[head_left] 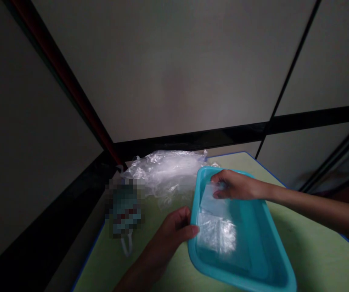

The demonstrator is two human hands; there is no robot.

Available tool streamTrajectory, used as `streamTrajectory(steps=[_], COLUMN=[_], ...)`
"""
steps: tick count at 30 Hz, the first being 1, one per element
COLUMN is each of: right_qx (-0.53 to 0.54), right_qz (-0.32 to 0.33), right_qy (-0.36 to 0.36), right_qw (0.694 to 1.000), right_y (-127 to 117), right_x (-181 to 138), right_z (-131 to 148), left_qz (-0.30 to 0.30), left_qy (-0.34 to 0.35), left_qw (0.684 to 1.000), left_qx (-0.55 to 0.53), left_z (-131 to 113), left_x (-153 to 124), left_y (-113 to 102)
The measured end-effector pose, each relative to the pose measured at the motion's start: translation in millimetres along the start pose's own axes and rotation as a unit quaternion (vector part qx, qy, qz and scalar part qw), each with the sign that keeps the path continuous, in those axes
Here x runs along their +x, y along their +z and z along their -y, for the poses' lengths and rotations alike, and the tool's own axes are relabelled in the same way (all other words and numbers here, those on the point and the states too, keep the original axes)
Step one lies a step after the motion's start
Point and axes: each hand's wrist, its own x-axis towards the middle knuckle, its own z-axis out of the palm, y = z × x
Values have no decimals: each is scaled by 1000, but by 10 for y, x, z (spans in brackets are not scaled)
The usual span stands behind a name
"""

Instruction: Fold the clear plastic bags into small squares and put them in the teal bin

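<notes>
A turquoise plastic tub (280, 247) stands on the green tabletop. My left hand (177, 227) grips its left rim, the thumb over the edge and the fingers curled outside. Inside the tub, at the far end, my right hand (232, 185) is closed on a pale flat packet (215, 200) by its upper edge. Below that packet a clear, shiny plastic packet (217, 235) lies along the tub's left side. Whether the two are joined I cannot tell.
Crumpled clear plastic bags (168, 168) lie behind the tub, towards the wall. At the left table edge is a pixelated teal item with a white strap (127, 244). Pale panels with dark trim (192, 140) border the table (168, 271) at the back and left.
</notes>
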Motion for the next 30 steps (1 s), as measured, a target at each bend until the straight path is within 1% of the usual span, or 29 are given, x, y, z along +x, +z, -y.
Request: streamTrajectory(steps=[2, 5, 9, 13, 17, 23, 27, 30], right_qx=[-57, -141, -259, -304, -299, -245, -190, -176], right_qz=[-23, -36, -26, -4, 33, 104, 158, 175], right_qy=[-11, -28, -51, -60, -79, -98, -90, -86], right_qw=[998, 989, 964, 951, 951, 959, 965, 965], right_y=[-1, 23, 108, 199, 233, 169, 102, 76], right_x=[-45, -110, -133, -107, -122, -242, -282, -275], right_z=[44, 116, 187, 205, 193, 155, 188, 215], left_qz=[2, -9, -16, -4, -18, -9, -5, -12], left_qy=[-1, -6, -15, -7, -11, -9, -6, -9], left_qw=[1000, 1000, 1000, 1000, 999, 999, 1000, 1000], left_qx=[-6, -9, -15, -17, -27, -34, -28, -21], left_z=[2, 6, 11, 8, 3, 21, 25, 23], left_x=[-14, -29, -22, -13, -21, -11, -9, -15], left_y=[2, 14, 28, 22, 13, 7, 0, 3])
